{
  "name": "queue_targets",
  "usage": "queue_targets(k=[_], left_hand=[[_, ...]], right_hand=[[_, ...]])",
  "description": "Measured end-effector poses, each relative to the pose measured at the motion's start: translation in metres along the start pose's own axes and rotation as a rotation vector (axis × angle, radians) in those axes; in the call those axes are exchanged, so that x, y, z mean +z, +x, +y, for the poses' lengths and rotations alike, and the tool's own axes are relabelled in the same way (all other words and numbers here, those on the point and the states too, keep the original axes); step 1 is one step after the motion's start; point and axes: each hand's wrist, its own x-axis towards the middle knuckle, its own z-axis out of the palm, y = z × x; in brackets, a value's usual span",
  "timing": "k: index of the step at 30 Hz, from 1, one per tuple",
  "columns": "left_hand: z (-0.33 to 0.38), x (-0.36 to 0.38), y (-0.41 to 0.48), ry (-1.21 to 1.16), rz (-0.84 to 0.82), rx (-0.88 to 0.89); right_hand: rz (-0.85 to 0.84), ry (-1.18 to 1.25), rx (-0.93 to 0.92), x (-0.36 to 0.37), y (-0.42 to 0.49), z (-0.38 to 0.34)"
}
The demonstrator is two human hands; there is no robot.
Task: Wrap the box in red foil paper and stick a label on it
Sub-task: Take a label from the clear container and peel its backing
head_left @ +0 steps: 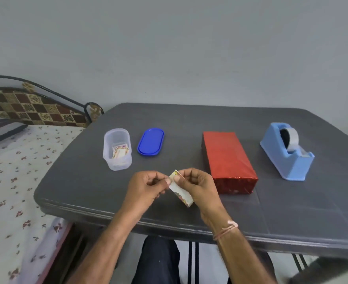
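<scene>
Two hands meet above the near edge of a dark grey table point(292, 212), which stands against a plain pale wall. Taking the red-wrapped box point(228, 160) as the landmark: far to its left, off the table, lies a bed point(15, 171) with a white flower-print sheet, a striped pillow and a checked headboard framed in black metal. Nearer, left of the box on the table, stands a clear plastic container point(117, 149) with a few printed labels at its bottom — its blue lid point(151, 141) lies flat just beside it, between container and box. Left of the box's near end, the left hand point(146, 189) and the right hand point(199, 187) both hold one small label point(179, 191), raised above the table. Each grip is closed to a pinch of thumb and fingertips at the label's upper corner; the rest of the strip hangs tilted down toward the person. A thread band circles the right wrist. The box itself lies flat at the table's middle, fully covered in red foil, its long side running away from the person. To its right, well apart, sits a light blue tape dispenser point(285, 154) carrying a roll of tape. Below the table edge, dark trousers show.
</scene>
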Motion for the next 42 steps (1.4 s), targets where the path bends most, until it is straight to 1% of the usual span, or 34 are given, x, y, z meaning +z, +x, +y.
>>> queue_targets(k=[2, 5, 10, 12, 16, 19, 23, 27, 31, 35, 39, 41, 42], left_hand=[[-0.004, 0.012, -0.009, 0.036, -0.007, 0.027], [-0.007, 0.024, -0.024, -0.129, -0.009, -0.028], [-0.007, 0.034, -0.029, -0.162, 0.089, 0.010], [-0.008, 0.032, -0.030, -0.264, 0.063, -0.034], [-0.008, 0.027, -0.031, -0.512, 0.011, -0.180], [-0.007, 0.027, -0.031, -0.592, -0.007, -0.232], [-0.009, 0.025, -0.033, -0.648, -0.034, -0.268], [-0.012, 0.025, -0.032, -0.610, -0.047, -0.254], [-0.012, 0.027, -0.033, -0.541, 0.007, -0.199], [-0.010, 0.029, -0.035, -0.369, 0.067, -0.088], [-0.006, 0.033, -0.035, -0.191, 0.138, 0.013], [-0.005, 0.032, -0.036, -0.177, 0.134, 0.045], [-0.005, 0.032, -0.037, -0.208, 0.119, 0.046]], right_hand=[[0.032, 0.027, 0.011, -0.007, -0.009, 0.002], [0.080, 0.066, 0.010, -0.013, -0.021, 0.007], [0.025, 0.088, 0.011, -0.013, -0.029, 0.008], [0.041, 0.098, 0.001, -0.012, -0.029, 0.006], [0.036, 0.122, -0.011, -0.007, -0.029, 0.002], [0.010, 0.114, 0.000, -0.005, -0.030, 0.000], [0.026, 0.087, 0.013, -0.002, -0.032, 0.001], [0.023, 0.115, 0.028, -0.002, -0.035, 0.000], [0.008, 0.154, 0.044, -0.002, -0.037, -0.002], [0.049, 0.143, 0.028, -0.002, -0.036, -0.002], [0.045, 0.132, 0.013, 0.000, -0.037, -0.002], [0.055, 0.118, 0.004, 0.000, -0.036, -0.002], [0.056, 0.106, 0.002, -0.001, -0.036, -0.003]])
